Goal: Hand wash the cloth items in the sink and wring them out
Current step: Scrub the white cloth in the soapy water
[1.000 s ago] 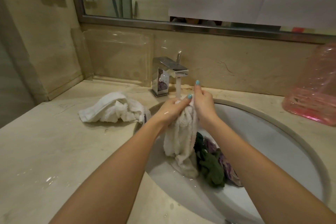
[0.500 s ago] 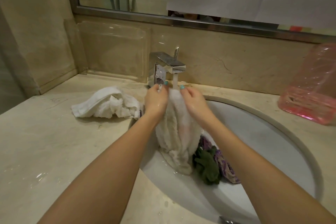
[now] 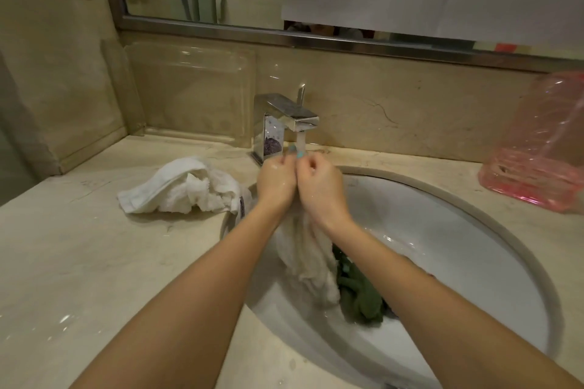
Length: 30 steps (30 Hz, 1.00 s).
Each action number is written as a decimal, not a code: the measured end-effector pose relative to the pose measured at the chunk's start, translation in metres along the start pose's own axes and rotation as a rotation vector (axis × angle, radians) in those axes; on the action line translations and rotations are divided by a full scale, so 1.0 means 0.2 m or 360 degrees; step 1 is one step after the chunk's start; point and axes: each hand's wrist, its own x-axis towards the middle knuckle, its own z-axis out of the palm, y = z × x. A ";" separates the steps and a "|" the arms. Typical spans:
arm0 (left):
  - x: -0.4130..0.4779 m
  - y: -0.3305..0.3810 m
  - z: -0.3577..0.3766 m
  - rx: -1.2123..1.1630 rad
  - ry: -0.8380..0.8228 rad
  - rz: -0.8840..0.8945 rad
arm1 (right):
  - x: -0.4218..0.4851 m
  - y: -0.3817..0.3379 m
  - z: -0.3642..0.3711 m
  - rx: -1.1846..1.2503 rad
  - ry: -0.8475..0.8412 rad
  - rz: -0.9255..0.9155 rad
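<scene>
Marble counter [image 3: 79,262], oval sink [image 3: 474,262], both hands gripping fluffy white cloth [image 3: 306,259]

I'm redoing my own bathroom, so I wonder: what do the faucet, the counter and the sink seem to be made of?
The faucet looks like polished chromed metal: boxy, silvery, mirroring its surroundings. The counter seems cream stone, likely marble, glossy with thin dark veins. The sink is probably white glazed ceramic by its smooth shine, though enamel is possible.
</scene>
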 end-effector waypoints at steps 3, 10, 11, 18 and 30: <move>-0.06 0.02 0.03 -0.0126 -0.0157 -0.0007 | 0.08 0.03 -0.04 0.0093 0.0098 0.0110; -0.04 0.02 0.02 -0.0205 -0.0199 -0.0097 | -0.01 0.01 -0.05 0.0008 -0.0034 0.0133; -0.03 0.02 0.00 -0.0199 -0.0195 -0.0108 | -0.03 -0.03 -0.03 -0.0012 -0.0078 0.0079; -0.13 0.07 0.08 -0.0294 -0.0281 -0.0003 | 0.09 0.09 -0.10 0.0068 0.0189 0.0282; -0.12 0.15 0.08 -0.0574 -0.0412 -0.0041 | 0.11 0.13 -0.17 0.0509 -0.0164 0.0350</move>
